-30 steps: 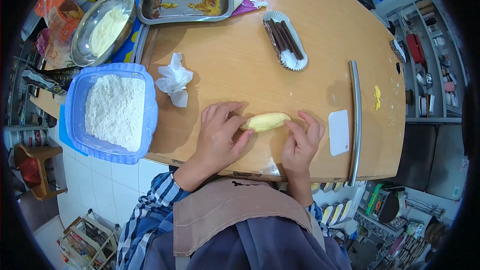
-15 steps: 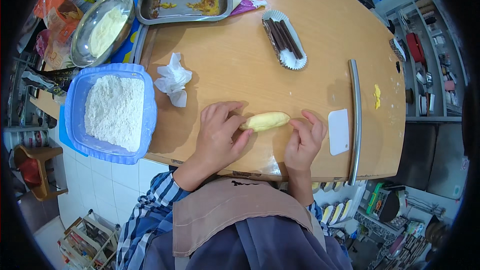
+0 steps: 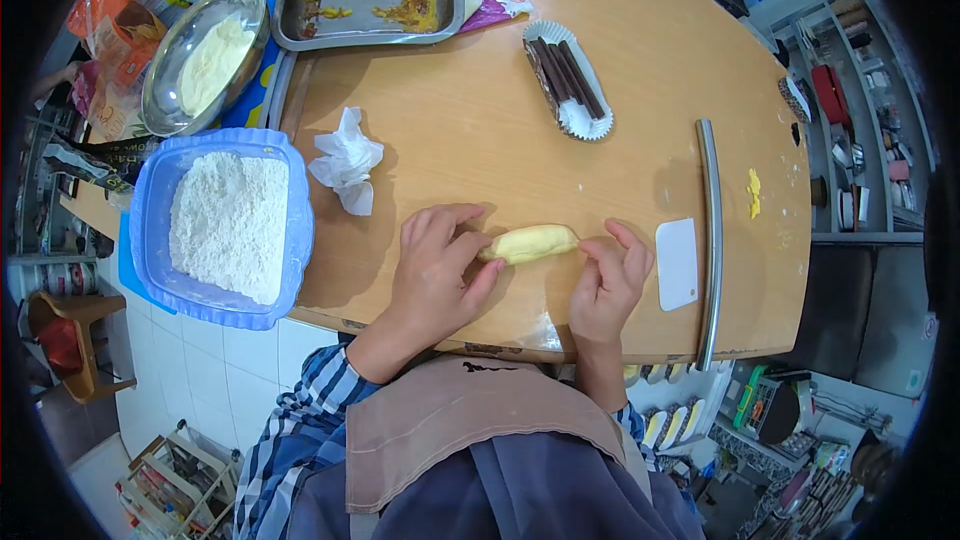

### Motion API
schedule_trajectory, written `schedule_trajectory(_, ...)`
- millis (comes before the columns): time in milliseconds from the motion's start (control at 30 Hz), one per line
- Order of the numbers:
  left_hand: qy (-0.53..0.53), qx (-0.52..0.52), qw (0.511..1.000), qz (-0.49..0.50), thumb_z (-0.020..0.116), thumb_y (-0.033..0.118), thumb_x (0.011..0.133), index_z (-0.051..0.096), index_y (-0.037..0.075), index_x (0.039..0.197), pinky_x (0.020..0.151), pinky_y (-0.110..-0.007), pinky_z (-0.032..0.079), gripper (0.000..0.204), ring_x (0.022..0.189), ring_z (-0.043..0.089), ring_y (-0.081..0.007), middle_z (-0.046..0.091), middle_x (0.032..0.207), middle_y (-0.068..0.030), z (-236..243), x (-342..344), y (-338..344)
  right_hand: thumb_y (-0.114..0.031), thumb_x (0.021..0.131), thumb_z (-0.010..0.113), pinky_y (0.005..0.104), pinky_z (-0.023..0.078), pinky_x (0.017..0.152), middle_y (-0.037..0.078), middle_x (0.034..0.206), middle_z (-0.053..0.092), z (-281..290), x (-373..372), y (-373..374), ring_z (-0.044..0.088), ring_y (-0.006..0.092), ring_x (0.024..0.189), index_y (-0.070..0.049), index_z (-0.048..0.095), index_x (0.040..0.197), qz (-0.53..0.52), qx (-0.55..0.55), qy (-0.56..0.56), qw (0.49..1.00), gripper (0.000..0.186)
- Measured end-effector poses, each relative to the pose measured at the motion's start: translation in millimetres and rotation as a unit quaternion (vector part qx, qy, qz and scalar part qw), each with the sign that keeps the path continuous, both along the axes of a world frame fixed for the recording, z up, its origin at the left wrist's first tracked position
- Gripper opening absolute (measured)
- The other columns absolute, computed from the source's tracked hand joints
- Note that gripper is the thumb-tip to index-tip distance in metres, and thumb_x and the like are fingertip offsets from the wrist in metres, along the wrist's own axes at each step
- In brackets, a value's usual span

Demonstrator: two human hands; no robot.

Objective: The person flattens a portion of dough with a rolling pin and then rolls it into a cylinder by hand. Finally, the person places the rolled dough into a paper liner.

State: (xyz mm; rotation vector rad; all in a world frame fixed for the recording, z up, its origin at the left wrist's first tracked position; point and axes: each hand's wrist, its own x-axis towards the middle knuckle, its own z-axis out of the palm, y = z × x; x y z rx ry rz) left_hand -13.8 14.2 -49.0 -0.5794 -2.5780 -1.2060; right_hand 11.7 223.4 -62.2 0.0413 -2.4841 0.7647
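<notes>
A pale yellow, oblong roll of dough (image 3: 530, 243) lies on the table in front of me, with a lengthwise crease along it. My left hand (image 3: 437, 262) has its left end between thumb and fingers. At the opposite tip, the thumb and fingertips of my right hand (image 3: 608, 280) press against the dough, the other fingers curled. Just right of that hand lies a white flat scraper (image 3: 677, 264), and beyond it a long metal tube (image 3: 710, 240). A crumpled white tissue (image 3: 347, 162) sits beyond my left hand.
At left stand a blue tub of white flour (image 3: 228, 225) and a steel bowl (image 3: 205, 58) with a pale yellow mass. A smeared baking tray (image 3: 368, 35) is at the far side. Dark chocolate sticks (image 3: 568, 70) fill a white paper case (image 3: 580, 125). A yellow scrap (image 3: 754, 194) lies right.
My hands and the dough have barely moved. At the far left edge, part of another person's arm has come into view beside the plastic bags.
</notes>
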Motion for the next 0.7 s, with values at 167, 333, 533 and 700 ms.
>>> schedule_trajectory(167,0.004,0.001,1.000,0.001,0.075,0.014,0.073,0.067,0.003,0.090,0.093,-0.044,0.039,0.022,0.106,0.054,-0.0331,0.060,0.117,-0.0141,0.1,-0.2,0.7,0.001,0.075,0.064,0.0421,0.038,0.091,0.015,0.115,0.059,3.9,-2.6,-3.9,0.050,0.0328,0.103,-0.005,0.070,0.092,0.008,-0.028,-0.009,1.000,0.019)
schedule_trajectory(333,0.003,-0.002,1.000,0.000,0.075,0.014,0.073,0.067,0.003,0.090,0.092,-0.044,0.039,0.022,0.106,0.054,-0.0330,0.060,0.117,-0.0142,1.0,-0.2,0.4,-0.004,0.077,0.068,0.0424,0.037,0.091,0.014,0.116,0.059,0.5,-2.0,-1.5,0.050,0.0326,0.102,-0.005,0.070,0.093,0.020,-0.006,-0.029,0.999,0.016)
schedule_trajectory(533,-0.003,-0.002,1.000,0.000,0.076,0.014,0.073,0.067,0.003,0.090,0.093,-0.044,0.039,0.022,0.106,0.054,-0.0329,0.060,0.116,-0.0142,0.7,-0.1,0.9,-0.005,0.078,0.068,0.0427,0.037,0.092,0.014,0.115,0.059,4.2,-3.0,-3.2,0.051,0.0324,0.104,-0.006,0.068,0.095,0.009,-0.026,-0.032,0.999,0.016)
schedule_trajectory(700,-0.003,-0.003,1.000,0.002,0.076,0.014,0.072,0.067,0.003,0.091,0.093,-0.044,0.039,0.023,0.106,0.054,-0.0328,0.060,0.116,-0.0143,0.2,0.1,0.8,-0.007,0.079,0.068,0.0428,0.036,0.094,0.015,0.114,0.059,0.9,-2.3,-1.4,0.051,0.0328,0.103,-0.005,0.067,0.097,0.005,-0.036,-0.030,0.999,0.018)
